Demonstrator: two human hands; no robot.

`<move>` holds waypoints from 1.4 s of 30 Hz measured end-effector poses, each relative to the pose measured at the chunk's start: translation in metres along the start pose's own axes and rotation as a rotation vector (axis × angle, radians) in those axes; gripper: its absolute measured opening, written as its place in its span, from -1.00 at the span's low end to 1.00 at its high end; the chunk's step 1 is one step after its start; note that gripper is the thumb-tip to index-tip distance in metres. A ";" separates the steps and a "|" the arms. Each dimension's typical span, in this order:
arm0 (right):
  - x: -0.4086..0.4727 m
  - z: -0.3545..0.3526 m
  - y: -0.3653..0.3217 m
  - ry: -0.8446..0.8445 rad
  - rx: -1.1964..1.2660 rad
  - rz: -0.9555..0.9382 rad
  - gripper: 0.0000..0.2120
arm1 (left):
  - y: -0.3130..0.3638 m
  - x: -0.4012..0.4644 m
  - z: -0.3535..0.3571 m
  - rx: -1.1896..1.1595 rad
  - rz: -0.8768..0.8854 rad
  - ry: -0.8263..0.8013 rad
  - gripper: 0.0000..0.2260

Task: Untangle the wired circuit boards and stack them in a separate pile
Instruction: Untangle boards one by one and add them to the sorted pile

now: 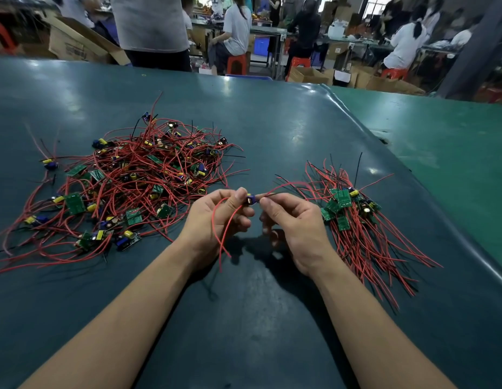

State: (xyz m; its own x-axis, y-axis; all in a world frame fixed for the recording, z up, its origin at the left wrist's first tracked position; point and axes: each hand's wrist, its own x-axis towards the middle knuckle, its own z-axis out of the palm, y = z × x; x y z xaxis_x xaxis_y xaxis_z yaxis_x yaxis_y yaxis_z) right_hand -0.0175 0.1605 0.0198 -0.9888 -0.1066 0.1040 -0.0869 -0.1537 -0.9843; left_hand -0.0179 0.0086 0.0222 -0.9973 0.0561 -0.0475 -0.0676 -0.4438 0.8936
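Dark green table (pixel 272 130); behind it, seemingly a busy workshop

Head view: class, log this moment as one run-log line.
left hand: holds red wires | right hand: pinches held board | tangled pile: left | sorted pile: right

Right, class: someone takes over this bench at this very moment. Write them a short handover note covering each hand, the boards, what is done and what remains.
Left hand and right hand together pinch one wired board above the table, its red wires hanging down.
Tangled heap lies to the left, sorted pile to the right with wires combed one way.
Done: several boards stacked.
Left: place this board on the pile, then work through the heap.
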 end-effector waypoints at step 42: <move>0.005 0.003 -0.001 0.193 0.148 0.070 -0.86 | -0.002 -0.001 -0.002 0.009 0.060 -0.147 -0.82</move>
State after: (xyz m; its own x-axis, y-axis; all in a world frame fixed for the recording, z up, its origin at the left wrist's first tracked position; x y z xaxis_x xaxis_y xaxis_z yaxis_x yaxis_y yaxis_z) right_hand -0.0221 0.1571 0.0219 -0.9978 0.0654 -0.0064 -0.0133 -0.2962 -0.9550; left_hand -0.0173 0.0077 0.0193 -0.9845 0.1599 0.0713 -0.0070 -0.4424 0.8968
